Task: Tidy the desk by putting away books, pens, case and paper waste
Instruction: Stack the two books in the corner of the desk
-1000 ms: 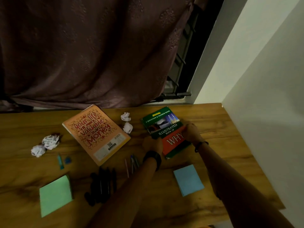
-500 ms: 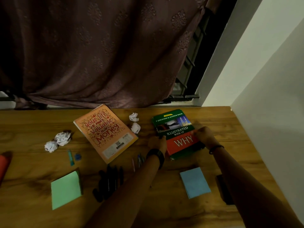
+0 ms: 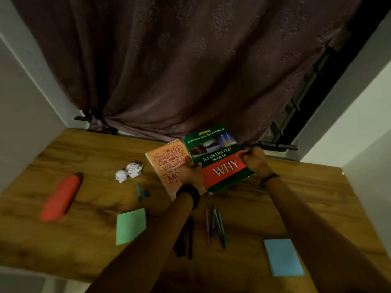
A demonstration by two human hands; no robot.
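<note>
A green and red book [image 3: 218, 157] titled "Illustrated Book of Why" is lifted above the wooden desk [image 3: 317, 197]. My left hand [image 3: 191, 173] grips its left edge and my right hand [image 3: 254, 160] grips its right edge. Under it lies an orange book [image 3: 167, 163], partly covered. Two crumpled paper balls [image 3: 129, 172] rest to the left. An orange-red case [image 3: 61, 197] lies at the far left. Coloured pens [image 3: 215, 227] and black pens [image 3: 186, 240] lie near my forearms.
A green sticky pad [image 3: 131, 226] and a blue sticky pad [image 3: 283, 256] lie toward the front. A small teal pen and blue eraser [image 3: 142, 192] sit mid-desk. A dark curtain [image 3: 179, 70] hangs behind; white walls flank both sides.
Both hands have raised the green and red book off the desk and carried it left, over the orange book. The view has swung left, showing the orange-red case.
</note>
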